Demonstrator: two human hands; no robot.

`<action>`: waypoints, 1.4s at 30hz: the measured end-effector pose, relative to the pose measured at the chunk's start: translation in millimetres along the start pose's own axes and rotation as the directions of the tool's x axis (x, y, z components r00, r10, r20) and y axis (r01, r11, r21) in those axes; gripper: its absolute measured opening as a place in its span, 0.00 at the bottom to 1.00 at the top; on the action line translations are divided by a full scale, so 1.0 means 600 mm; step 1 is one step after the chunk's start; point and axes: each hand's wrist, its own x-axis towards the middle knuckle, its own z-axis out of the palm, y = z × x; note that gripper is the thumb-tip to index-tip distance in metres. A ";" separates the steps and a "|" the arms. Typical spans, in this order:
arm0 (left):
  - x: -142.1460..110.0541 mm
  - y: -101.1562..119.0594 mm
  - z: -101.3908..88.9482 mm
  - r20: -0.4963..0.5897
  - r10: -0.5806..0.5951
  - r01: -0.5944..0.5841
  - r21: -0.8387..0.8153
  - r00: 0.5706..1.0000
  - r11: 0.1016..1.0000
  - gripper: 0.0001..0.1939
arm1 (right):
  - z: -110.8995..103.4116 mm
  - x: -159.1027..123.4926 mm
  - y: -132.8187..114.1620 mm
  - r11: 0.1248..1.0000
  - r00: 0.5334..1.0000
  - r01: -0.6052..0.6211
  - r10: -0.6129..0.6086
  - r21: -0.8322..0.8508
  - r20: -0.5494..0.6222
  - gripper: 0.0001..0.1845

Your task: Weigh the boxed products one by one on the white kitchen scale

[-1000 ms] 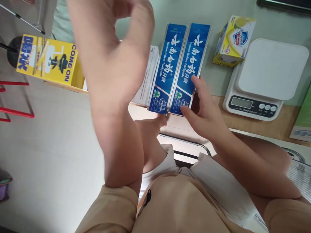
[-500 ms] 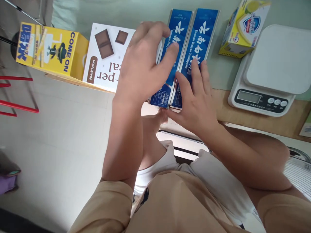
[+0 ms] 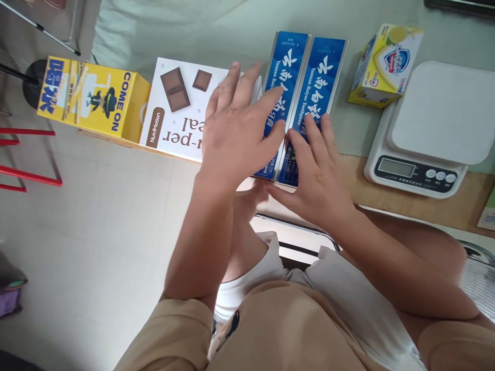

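Note:
Two long blue toothpaste boxes lie side by side, the left toothpaste box [image 3: 288, 59] and the right toothpaste box [image 3: 324, 69], their near ends at the table's edge. My left hand [image 3: 240, 126] is spread, with fingers over the white NutriMotion box [image 3: 193, 105] and its thumb side over the left toothpaste box. That hand hides part of both. My right hand [image 3: 319, 167] rests with fingers apart on the near part of the right toothpaste box, thumb by the near ends. Neither hand is closed around anything.
A yellow box [image 3: 88, 98] stands left of the white box. To the right are a yellow-and-white soap box [image 3: 389, 64] and a white kitchen scale [image 3: 444, 113]. The wooden table edge [image 3: 356, 178] runs in front of my legs. Red bars [image 3: 29, 175] show at far left.
The view has shifted, so the table's things appear lower. My left hand's fingers have straightened and spread, and its thumb sits nearer the boxes' near ends. My right hand has stayed on the right toothpaste box.

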 end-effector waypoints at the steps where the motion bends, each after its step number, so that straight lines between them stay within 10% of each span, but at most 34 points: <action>1: -0.002 0.001 0.001 -0.004 0.002 -0.002 -0.011 1.000 1.000 0.15 | -0.008 0.000 0.006 1.000 1.000 -0.004 0.004 0.018 0.014 0.51; 7: -0.002 0.002 -0.005 -0.007 0.004 -0.004 -0.056 1.000 0.998 0.14 | -0.043 -0.005 0.044 0.988 0.992 -0.084 0.072 0.127 0.099 0.58; 17: -0.014 0.071 -0.033 0.212 -0.182 0.106 0.325 0.960 0.940 0.25 | -0.031 -0.003 0.059 0.998 0.994 0.056 -0.055 -0.012 0.096 0.53; 42: -0.009 0.055 -0.027 0.148 -0.192 0.168 0.162 0.970 0.972 0.18 | -0.040 -0.001 0.065 0.998 0.987 0.031 -0.038 0.046 0.159 0.56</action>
